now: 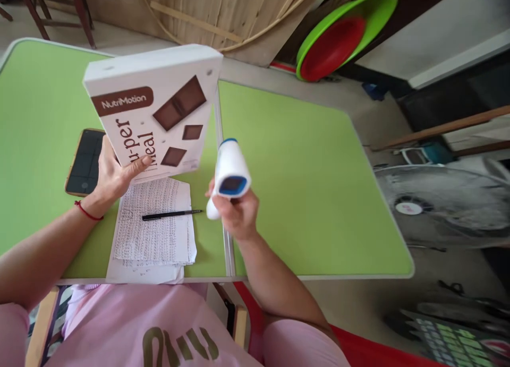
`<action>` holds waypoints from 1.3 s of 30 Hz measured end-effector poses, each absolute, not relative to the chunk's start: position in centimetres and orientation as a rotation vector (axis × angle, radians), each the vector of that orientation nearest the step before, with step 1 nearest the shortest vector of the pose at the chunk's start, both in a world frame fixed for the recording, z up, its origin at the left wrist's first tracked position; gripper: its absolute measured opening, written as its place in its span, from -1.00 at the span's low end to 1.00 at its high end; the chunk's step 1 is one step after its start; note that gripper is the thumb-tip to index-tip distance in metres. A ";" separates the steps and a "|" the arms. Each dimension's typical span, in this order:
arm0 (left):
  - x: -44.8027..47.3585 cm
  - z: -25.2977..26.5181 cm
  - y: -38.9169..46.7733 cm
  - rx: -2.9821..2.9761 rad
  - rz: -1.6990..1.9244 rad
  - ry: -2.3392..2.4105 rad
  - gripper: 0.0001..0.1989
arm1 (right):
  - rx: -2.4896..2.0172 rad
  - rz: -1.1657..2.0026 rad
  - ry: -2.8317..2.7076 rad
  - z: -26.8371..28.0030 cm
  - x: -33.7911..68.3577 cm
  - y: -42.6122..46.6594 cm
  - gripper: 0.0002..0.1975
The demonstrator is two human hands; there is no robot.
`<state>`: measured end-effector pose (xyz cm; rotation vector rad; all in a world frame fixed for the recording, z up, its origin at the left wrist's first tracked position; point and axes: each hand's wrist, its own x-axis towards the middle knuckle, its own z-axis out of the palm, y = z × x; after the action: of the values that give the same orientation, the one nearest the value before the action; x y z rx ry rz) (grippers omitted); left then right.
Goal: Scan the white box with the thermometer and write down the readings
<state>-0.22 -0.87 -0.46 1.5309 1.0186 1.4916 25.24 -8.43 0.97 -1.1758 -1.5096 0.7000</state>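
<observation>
My left hand grips the bottom edge of a white NutriMotion carton, thumb on its front, and tilts it above the table. Brown lettering and pictures of chocolate pieces cover the face toward me. In my right hand is a white and blue handheld infrared thermometer, fingers wrapped round its handle and its dark display facing me. It is to the right of the carton, apart from it. Below the carton lie handwritten paper sheets with a black pen across them. A phone lies partly behind my left hand.
The green folding table has a metal seam down its middle. A fan stands at the right, past the table edge. Green and red basins and a round wooden board lean at the back. A wooden chair is far left.
</observation>
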 end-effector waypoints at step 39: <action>0.0 -1.4 -0.5 1.652 1.218 0.929 -0.21 | -1.015 1.373 -1.430 -0.5 21.6 -11.1 -0.65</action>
<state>-0.04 -0.49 -1.39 1.6517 0.9291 1.2181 21.56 -11.05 -0.51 -1.0152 -1.4300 1.3735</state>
